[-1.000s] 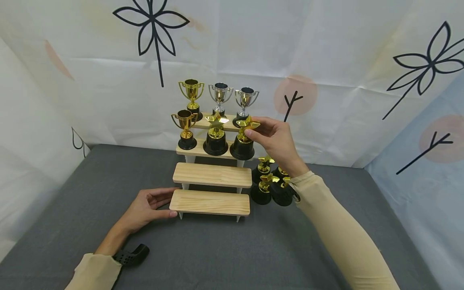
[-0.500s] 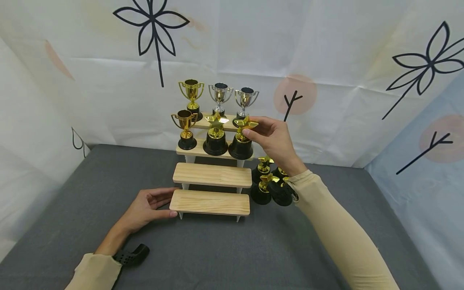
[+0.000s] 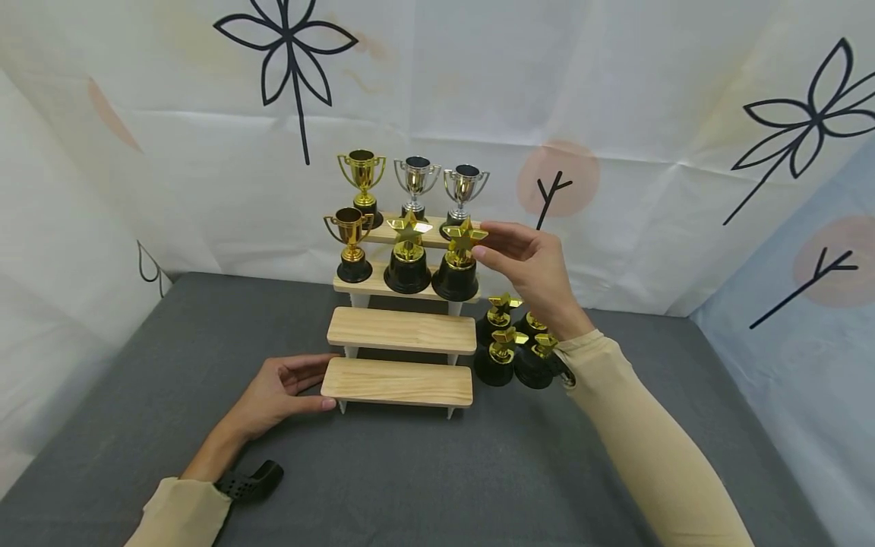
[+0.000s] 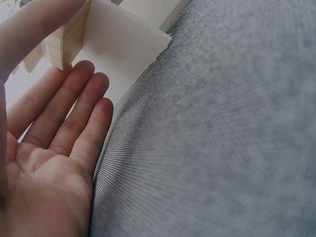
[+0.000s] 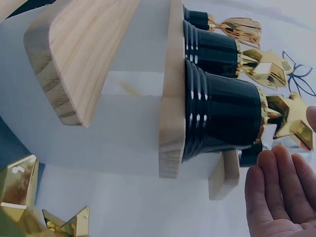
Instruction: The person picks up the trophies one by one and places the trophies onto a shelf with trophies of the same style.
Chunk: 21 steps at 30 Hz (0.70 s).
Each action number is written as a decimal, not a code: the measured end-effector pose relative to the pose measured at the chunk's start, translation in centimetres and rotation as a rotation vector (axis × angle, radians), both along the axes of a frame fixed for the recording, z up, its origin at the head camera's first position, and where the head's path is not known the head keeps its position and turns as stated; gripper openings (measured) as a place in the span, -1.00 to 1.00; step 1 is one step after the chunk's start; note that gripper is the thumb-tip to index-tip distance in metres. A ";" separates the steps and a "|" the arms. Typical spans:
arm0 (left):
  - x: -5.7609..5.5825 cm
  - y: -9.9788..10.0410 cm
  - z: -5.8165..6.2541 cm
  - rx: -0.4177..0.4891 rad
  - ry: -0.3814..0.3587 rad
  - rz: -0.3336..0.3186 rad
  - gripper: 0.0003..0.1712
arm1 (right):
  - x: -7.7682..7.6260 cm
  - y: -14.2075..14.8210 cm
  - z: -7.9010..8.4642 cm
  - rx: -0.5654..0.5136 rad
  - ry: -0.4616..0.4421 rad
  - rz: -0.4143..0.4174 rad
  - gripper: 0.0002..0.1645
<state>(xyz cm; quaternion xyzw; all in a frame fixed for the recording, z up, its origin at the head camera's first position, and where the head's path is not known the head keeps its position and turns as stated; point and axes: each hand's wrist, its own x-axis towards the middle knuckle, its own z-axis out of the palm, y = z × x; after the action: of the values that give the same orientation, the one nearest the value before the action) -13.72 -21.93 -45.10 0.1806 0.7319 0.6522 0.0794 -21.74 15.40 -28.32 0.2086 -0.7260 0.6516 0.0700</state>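
A gold star trophy (image 3: 456,279) with a black base stands at the right end of the second-highest shelf (image 3: 373,286) of a stepped wooden stand. Just right of its star is my right hand (image 3: 529,266), its fingers nearly straight and thumb apart from the star. In the right wrist view the fingertips (image 5: 281,153) lie beside the star, holding nothing. Another star trophy (image 3: 407,267) and a gold cup (image 3: 352,254) share that shelf. My left hand (image 3: 282,391) rests at the left end of the lowest shelf (image 3: 396,382), fingers extended, thumb at its front corner.
On the top shelf (image 3: 390,230) stand a gold cup (image 3: 362,178) and two silver cups, one of them (image 3: 415,182) in the middle. Several star trophies (image 3: 502,355) are grouped on the grey table right of the stand. A printed cloth (image 3: 615,228) hangs behind.
The right star trophy has shifted slightly left into place beside its neighbour. My right hand has let go of it and moved a little right. My left hand stays where it was.
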 end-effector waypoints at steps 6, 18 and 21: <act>0.1 0.0 0.1 -0.001 -0.002 0.003 -0.21 | 1.0 1.2 -0.3 -0.027 -0.002 -0.003 -0.48; 0.0 0.0 0.1 0.007 -0.004 -0.002 -0.21 | 3.8 3.9 -2.4 -0.065 -0.009 -0.044 -0.53; 0.0 0.0 0.0 0.008 -0.002 -0.005 -0.21 | 4.4 4.6 -3.2 -0.070 -0.006 -0.049 -0.53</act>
<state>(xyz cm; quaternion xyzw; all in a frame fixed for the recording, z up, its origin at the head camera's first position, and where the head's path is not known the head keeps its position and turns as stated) -13.72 -21.97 -45.10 0.1823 0.7287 0.6552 0.0809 -17.30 19.97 -31.47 0.1862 -0.7077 0.6755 0.0909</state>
